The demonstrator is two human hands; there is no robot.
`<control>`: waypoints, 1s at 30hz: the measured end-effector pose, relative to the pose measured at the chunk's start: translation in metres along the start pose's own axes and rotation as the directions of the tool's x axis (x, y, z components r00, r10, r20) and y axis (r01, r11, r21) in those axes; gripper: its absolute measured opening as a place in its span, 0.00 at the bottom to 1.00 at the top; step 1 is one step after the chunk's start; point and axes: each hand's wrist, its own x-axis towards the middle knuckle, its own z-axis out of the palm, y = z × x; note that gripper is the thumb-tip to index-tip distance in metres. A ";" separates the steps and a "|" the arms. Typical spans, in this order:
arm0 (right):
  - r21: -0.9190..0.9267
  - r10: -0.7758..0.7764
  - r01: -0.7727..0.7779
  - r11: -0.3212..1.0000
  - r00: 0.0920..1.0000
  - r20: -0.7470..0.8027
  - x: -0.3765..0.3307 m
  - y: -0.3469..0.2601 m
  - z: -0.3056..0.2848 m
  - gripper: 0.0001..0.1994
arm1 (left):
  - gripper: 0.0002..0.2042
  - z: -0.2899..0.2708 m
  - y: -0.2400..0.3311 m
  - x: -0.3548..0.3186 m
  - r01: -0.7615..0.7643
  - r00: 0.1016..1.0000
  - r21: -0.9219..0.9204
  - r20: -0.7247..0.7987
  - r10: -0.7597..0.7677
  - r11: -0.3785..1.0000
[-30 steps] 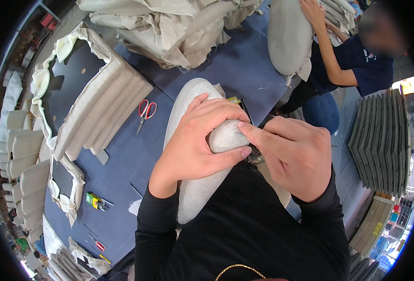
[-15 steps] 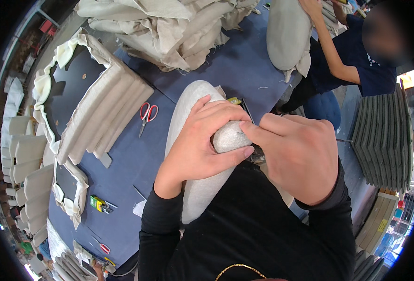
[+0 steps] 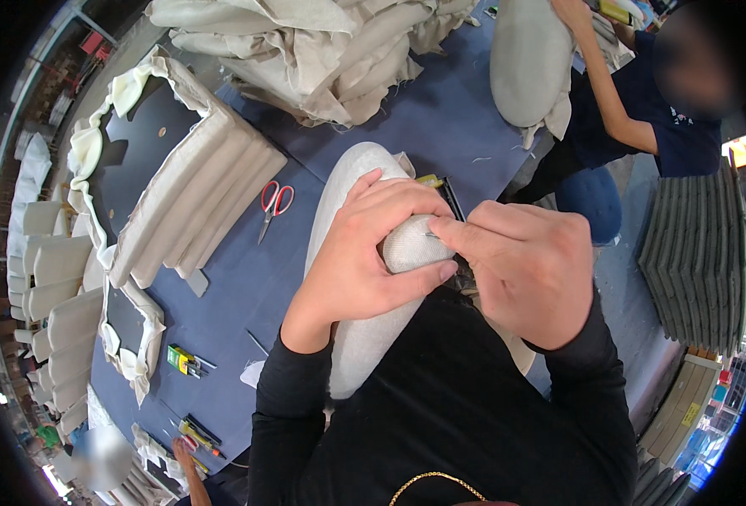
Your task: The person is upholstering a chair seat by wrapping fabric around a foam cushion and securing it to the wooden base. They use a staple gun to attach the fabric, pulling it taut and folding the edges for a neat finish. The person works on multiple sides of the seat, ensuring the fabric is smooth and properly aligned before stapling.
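Nothing here works as a real container; the nearest thing is the beige cover on the cushion point(image 3: 352, 253) you are working on, stretched tight over its stuffing, which you cannot see. Your left hand point(image 3: 364, 253) wraps over the cushion's near end, fingers curled on top and thumb pressed underneath, gripping it firmly. Your right hand point(image 3: 529, 266) is closed in a pinch at that same end, fingertips on what looks like a thin needle point(image 3: 433, 236), though it is too small to be sure. The cushion lies on the blue table point(image 3: 246, 287) right in front of your chest, its long axis running from your body away and slightly to your left, with the rounded far end pointing towards the heap of fabric point(image 3: 322, 51). Its near end is hidden by your hands and black sleeves, and a dark tool with a yellow tip point(image 3: 440, 190) just beyond your fingers is mostly covered. Red-handled scissors point(image 3: 273, 202) lie flat to the left of the cushion, near but apart from it, beside a ribbed padded panel point(image 3: 196, 202). Small yellow-and-green tools point(image 3: 183, 361) sit nearer the table's left edge. Across the table another person point(image 3: 635, 110) holds a second cushion point(image 3: 529, 63) upright, cut off at the top edge.
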 end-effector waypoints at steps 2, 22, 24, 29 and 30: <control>0.076 -0.039 0.034 0.997 0.997 0.066 0.004 0.005 -0.008 0.15 | 0.22 -0.003 0.003 -0.007 -0.002 1.000 0.002 -0.004 0.002 1.000; 0.995 0.064 0.021 0.095 0.998 -0.027 0.073 0.018 0.216 0.14 | 0.22 -0.068 0.011 -0.060 -0.007 0.976 -0.096 -0.218 -0.014 0.995; 0.995 0.066 0.029 0.098 0.997 -0.036 0.079 0.014 0.221 0.14 | 0.21 -0.074 0.013 -0.059 0.009 0.975 -0.101 -0.219 -0.031 0.995; 0.996 0.055 0.046 0.080 0.997 -0.050 0.090 0.002 0.224 0.14 | 0.21 -0.087 0.009 -0.064 0.006 0.981 -0.014 -0.194 -0.009 1.000; 0.996 0.054 0.046 0.078 0.997 -0.050 0.091 0.001 0.224 0.14 | 0.20 -0.090 0.008 -0.065 0.004 0.980 -0.027 -0.199 -0.009 1.000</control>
